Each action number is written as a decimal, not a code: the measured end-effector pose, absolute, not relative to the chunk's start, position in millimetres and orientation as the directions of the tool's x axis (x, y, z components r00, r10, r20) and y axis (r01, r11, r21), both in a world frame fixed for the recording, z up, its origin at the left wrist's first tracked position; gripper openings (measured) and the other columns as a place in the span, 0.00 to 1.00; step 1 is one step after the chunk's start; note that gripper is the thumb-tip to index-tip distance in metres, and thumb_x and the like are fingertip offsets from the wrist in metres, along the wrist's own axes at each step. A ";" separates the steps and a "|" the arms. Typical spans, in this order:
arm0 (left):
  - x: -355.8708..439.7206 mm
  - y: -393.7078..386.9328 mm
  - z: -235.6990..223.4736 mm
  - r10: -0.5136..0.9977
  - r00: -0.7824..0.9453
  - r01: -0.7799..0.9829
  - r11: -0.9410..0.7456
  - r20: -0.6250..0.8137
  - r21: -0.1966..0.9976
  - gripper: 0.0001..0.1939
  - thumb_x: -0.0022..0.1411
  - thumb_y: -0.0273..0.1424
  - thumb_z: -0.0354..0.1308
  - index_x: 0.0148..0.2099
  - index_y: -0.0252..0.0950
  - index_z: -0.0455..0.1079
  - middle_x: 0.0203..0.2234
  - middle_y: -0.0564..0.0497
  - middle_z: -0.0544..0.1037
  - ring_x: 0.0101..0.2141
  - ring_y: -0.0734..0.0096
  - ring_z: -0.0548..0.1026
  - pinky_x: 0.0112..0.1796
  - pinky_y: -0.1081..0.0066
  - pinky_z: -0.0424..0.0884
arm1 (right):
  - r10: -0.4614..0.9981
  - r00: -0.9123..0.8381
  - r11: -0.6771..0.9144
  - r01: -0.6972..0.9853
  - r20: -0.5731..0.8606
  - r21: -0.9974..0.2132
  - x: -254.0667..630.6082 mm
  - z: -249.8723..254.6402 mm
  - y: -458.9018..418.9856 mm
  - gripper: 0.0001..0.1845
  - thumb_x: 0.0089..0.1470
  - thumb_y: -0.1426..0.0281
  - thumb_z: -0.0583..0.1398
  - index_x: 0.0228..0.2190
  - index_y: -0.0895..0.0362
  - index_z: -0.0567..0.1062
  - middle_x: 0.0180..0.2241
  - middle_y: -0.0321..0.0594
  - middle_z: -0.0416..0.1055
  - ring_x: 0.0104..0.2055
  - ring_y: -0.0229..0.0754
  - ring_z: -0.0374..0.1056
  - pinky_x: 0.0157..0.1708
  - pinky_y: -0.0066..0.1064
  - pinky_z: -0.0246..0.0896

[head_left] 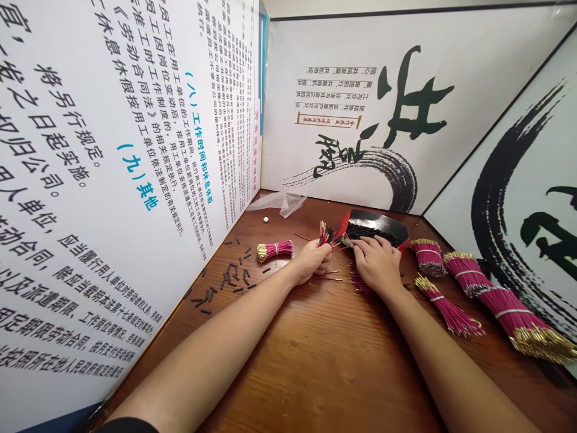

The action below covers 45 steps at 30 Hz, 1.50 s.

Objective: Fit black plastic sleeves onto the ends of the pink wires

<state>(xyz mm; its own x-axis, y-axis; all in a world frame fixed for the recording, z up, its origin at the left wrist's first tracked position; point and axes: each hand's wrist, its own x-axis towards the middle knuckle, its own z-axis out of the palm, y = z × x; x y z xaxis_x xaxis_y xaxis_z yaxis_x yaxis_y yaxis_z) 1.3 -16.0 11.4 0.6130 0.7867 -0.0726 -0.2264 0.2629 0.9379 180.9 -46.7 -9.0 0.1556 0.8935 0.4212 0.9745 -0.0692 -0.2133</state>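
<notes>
My left hand (315, 260) clasps thin magenta wires (323, 234) beside the red-sided black tray (391, 222) of short black tubes (366, 233). My right hand (377, 261) overlaps the tray's near edge; its grip I can't tell.

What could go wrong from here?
1. The left hand grips a bunch of thin magenta wires; some might slip out.
2. The right hand is at the near edge of the open red-and-black box; a knock might spill its small black pieces.
3. Loose black tube-like bits lie near the left forearm, which might sweep them away.
</notes>
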 end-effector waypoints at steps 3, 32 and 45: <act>1.1 -16.5 11.4 0.786 0.614 -0.217 0.261 -0.076 0.941 0.12 0.52 0.28 0.50 0.29 0.40 0.46 0.16 0.64 0.49 0.15 0.85 0.43 0.17 0.79 0.40 | 0.936 0.104 -0.072 0.992 0.335 -0.106 177.5 -8.5 -48.0 0.22 0.63 0.61 0.46 0.47 0.48 0.77 0.55 0.37 0.72 0.59 0.52 0.55 0.54 0.47 0.42; 2.8 -15.2 8.6 0.792 0.606 -0.229 0.266 -0.077 0.936 0.12 0.51 0.27 0.52 0.29 0.40 0.48 0.16 0.63 0.50 0.15 0.86 0.44 0.16 0.80 0.41 | 0.936 0.097 -0.065 0.992 0.339 -0.105 177.4 -3.3 -49.0 0.20 0.60 0.67 0.48 0.37 0.52 0.81 0.49 0.38 0.76 0.49 0.49 0.61 0.48 0.44 0.44; 1.6 -16.8 11.2 0.783 0.618 -0.228 0.262 -0.069 0.938 0.13 0.51 0.29 0.53 0.29 0.40 0.47 0.17 0.64 0.49 0.15 0.86 0.44 0.17 0.80 0.41 | 0.962 0.114 -0.114 0.993 0.249 -0.014 173.8 -4.8 -49.7 0.28 0.61 0.52 0.47 0.54 0.49 0.73 0.59 0.42 0.68 0.61 0.57 0.55 0.54 0.49 0.44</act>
<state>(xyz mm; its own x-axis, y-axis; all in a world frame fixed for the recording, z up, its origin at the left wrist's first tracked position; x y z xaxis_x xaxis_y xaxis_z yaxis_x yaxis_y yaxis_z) 1.6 -16.8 11.2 0.6183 0.7829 -0.0688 -0.2280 0.2624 0.9376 173.8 -49.7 -4.8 0.1136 0.9618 0.2492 0.9934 -0.1138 -0.0137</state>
